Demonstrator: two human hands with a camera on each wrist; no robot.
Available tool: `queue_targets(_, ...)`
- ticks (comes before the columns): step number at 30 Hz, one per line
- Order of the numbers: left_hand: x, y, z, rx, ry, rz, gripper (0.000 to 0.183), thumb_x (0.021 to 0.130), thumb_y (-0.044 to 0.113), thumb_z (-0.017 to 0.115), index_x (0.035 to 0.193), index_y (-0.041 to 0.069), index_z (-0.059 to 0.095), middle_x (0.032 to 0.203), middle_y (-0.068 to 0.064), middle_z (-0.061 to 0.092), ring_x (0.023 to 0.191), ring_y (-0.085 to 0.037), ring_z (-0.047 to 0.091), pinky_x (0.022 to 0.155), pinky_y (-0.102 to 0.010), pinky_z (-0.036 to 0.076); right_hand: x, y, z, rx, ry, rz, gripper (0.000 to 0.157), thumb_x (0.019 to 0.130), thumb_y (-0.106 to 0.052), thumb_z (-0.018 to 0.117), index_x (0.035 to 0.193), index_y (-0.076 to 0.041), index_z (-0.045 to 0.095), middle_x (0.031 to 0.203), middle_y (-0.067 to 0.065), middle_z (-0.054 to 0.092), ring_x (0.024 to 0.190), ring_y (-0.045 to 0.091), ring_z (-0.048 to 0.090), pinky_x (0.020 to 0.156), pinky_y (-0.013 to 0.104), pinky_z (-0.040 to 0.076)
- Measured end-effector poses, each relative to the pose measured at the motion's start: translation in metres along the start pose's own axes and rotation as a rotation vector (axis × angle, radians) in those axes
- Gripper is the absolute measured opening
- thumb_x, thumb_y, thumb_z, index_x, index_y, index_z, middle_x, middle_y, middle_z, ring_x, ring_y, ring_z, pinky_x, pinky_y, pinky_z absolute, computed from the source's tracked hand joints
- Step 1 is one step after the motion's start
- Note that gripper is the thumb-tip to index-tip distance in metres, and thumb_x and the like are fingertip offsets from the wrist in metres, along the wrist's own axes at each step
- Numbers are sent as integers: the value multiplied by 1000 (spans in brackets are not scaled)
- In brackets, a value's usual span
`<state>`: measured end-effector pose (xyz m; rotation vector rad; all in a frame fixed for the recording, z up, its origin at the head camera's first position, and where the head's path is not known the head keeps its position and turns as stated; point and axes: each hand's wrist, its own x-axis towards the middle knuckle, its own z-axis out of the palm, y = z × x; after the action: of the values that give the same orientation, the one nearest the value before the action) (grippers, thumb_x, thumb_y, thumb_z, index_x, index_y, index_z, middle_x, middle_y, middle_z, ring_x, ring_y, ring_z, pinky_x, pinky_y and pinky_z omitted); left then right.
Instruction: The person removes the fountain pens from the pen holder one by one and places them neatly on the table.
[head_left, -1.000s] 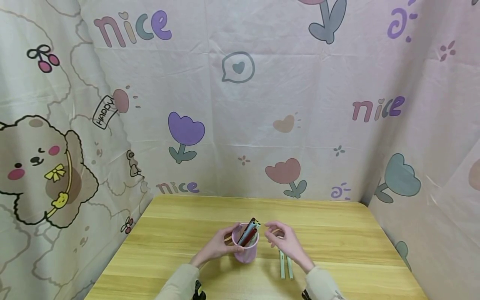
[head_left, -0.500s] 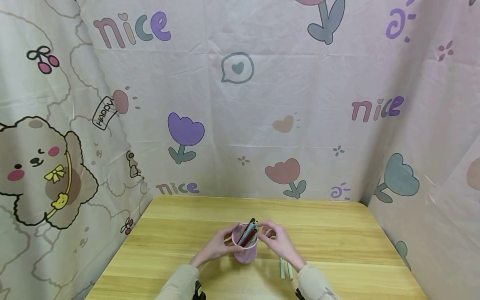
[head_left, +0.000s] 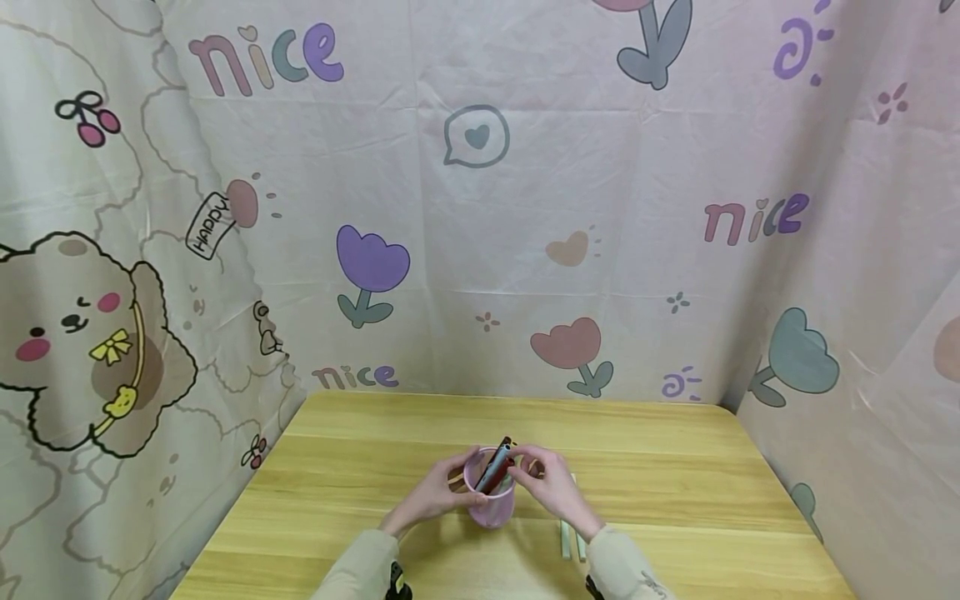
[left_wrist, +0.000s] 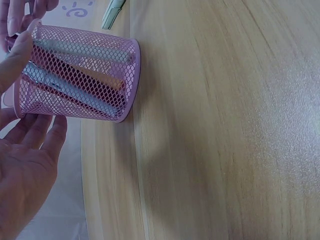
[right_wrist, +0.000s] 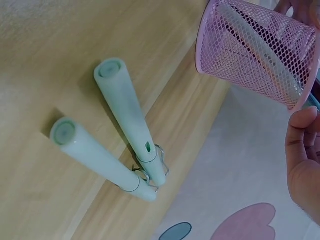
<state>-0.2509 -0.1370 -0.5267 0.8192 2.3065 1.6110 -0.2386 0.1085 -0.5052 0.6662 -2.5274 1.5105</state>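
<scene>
A pink mesh pen holder (head_left: 492, 510) stands on the table with several pens in it. Among them, a light blue pen (head_left: 495, 463) and a dark red one lean toward the upper right. My left hand (head_left: 438, 496) grips the holder near its rim, thumb in front and fingers behind. At the right side of the rim, my right hand (head_left: 553, 485) pinches among the pen tops with thumb and forefinger; its fingers hide which pen. Through the mesh, a pale pen (left_wrist: 85, 50) shows in the left wrist view.
Two pale green pens with metal clips, a nearer one (right_wrist: 95, 155) and a farther one (right_wrist: 122, 107), lie on the wooden table (head_left: 675, 483) right of the holder. A printed cloth (head_left: 480, 233) hangs behind the table and along both sides.
My right hand has moved left, from beside the holder to the pen tops at its rim, covering some of them. The left hand and the holder have stayed in place.
</scene>
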Motion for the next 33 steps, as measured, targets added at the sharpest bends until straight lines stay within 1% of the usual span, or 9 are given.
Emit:
queue_targets(8, 0, -1, 0, 3, 3, -4, 89, 85, 19, 80, 154, -6, 30, 159, -31, 31, 141, -51, 41, 116, -51, 43, 2, -2, 3, -46, 7, -6, 23, 89, -10, 74, 111, -7, 73, 74, 2, 63, 59, -1, 50, 50, 14, 47)
queue_targets(14, -1, -1, 1, 4, 5, 3, 88, 85, 18, 80, 154, -6, 30, 159, -31, 32, 141, -51, 42, 116, -52, 43, 3, -3, 6, -78, 57, -30, 21, 86, -7, 77, 106, -6, 74, 76, 0, 65, 62, -2, 51, 52, 15, 50)
queue_targets(18, 0, -1, 0, 5, 6, 8, 88, 85, 18, 80, 154, -6, 30, 158, -31, 33, 141, -51, 42, 116, -52, 44, 2, -4, 7, -86, 78, -45, 19, 84, -4, 77, 102, -7, 74, 75, 0, 64, 62, -3, 50, 52, 15, 50)
queue_targets(23, 0, -2, 0, 2, 8, 6, 88, 85, 18, 80, 154, -6, 31, 158, -31, 33, 141, -51, 42, 115, -51, 44, 1, -3, 6, -68, 77, -36, 17, 83, -3, 78, 99, -6, 74, 76, 0, 63, 62, -3, 50, 51, 15, 50)
queue_targets(29, 0, -1, 0, 0, 8, 2, 88, 85, 18, 80, 153, -6, 31, 158, -32, 33, 140, -51, 43, 115, -50, 45, -1, -7, 2, -16, 60, 22, 15, 84, -5, 78, 98, -7, 73, 78, 2, 63, 61, -1, 52, 51, 14, 49)
queue_targets(33, 0, 0, 0, 8, 10, -3, 89, 84, 19, 81, 154, -6, 30, 158, -31, 33, 140, -51, 43, 115, -49, 45, -3, -10, -2, 19, 63, 42, 15, 84, -5, 77, 98, -7, 72, 82, 5, 63, 62, 0, 53, 52, 13, 49)
